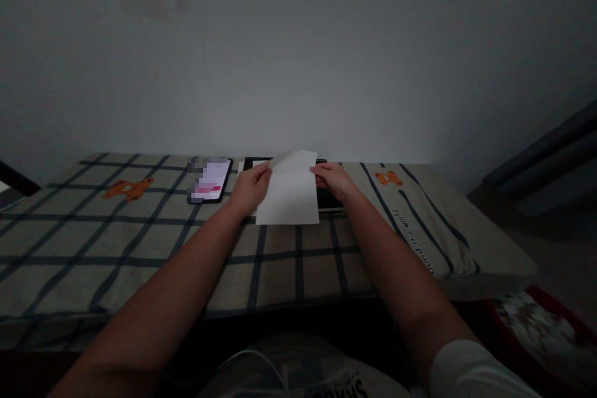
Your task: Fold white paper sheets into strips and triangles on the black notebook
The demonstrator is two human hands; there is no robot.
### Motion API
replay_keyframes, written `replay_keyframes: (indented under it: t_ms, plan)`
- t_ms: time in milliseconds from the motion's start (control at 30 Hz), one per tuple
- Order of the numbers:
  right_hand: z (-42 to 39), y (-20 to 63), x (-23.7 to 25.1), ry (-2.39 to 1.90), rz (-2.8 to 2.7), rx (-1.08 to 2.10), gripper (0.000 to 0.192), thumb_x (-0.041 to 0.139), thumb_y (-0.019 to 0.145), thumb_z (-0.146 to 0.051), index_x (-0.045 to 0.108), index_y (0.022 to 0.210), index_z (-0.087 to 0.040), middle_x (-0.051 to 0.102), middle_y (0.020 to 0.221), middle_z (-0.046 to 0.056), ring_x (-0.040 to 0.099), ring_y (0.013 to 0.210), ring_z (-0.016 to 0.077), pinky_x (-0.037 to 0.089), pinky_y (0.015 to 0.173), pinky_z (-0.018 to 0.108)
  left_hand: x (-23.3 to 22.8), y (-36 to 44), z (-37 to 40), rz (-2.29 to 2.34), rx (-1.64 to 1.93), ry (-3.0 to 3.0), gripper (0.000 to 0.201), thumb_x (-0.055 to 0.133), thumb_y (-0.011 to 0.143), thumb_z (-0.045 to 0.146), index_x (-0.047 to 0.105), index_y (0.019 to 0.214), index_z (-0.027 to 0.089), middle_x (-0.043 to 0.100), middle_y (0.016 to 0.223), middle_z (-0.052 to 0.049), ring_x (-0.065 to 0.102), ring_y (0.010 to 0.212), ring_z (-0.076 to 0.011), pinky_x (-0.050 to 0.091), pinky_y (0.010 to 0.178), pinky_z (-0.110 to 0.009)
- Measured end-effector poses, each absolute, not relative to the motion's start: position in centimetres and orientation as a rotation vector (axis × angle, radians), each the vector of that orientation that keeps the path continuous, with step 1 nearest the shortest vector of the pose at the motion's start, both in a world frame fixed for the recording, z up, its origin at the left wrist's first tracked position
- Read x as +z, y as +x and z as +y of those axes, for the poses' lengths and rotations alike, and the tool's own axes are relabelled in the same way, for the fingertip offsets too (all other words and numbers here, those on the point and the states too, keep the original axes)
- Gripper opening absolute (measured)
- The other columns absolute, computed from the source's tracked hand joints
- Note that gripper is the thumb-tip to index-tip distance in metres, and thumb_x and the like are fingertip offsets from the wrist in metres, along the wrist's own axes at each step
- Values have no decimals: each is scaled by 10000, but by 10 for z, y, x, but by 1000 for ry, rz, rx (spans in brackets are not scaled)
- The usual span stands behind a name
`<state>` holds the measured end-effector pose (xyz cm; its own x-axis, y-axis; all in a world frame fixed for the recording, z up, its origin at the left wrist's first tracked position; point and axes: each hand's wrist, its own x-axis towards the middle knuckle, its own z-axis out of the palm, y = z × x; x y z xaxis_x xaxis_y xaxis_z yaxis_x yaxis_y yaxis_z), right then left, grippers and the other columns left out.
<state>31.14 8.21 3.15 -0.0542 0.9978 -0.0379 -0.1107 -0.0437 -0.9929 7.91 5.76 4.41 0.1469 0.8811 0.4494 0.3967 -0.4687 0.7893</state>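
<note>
A sheet of white paper (291, 196) is held up in front of me, its upper edge slightly bent. My left hand (252, 188) pinches its left side near the top, and my right hand (333, 177) grips the opposite edge between thumb and fingers. Behind and below the sheet lies a flat dark object (329, 200) with a light front edge; the paper and my hands cover most of it, so its kind is unclear. To the left of my left hand rests a phone (212, 181) with its screen lit.
A checked cloth (298, 267) with orange bear prints covers the surface, which meets a pale wall (298, 62) at the back. A thin white cable (261, 357) runs across my lap. At lower right stands a red-rimmed container (550, 305) with crumpled whitish contents.
</note>
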Motion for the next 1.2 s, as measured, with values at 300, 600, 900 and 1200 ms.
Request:
replay_keyframes:
  t_ms: [300,600,900,1200]
  plan:
    - [81,311,34,-1122,-1060,1343,35,634,791,-170,649,771,-146,655,654,19,572,562,84,498,562,212,48,77,52,863,1054,1995,362,647,808,398,692,1134,248,484,1427,-72,447,1310,-275,320,1098,-442]
    - [80,304,28,-1006,-1166,1374,148,699,744,-268,669,834,-155,679,714,23,590,608,94,493,576,213,39,82,61,898,1031,1624,679,768,675,246,522,1308,231,659,1187,-114,643,1037,-244,482,926,-412]
    - [74,292,31,-946,-1233,1415,278,711,726,-400,660,881,-175,663,730,7,578,606,89,469,557,202,40,88,55,791,895,1424,741,769,629,170,501,1318,217,675,1143,-131,654,1009,-278,538,818,-377]
    - [68,296,34,-1073,-1501,1316,329,729,679,-464,670,764,-152,638,691,3,542,591,104,409,540,219,35,86,64,927,1093,1393,708,784,603,177,501,1252,177,656,1137,-131,641,1005,-276,518,841,-405]
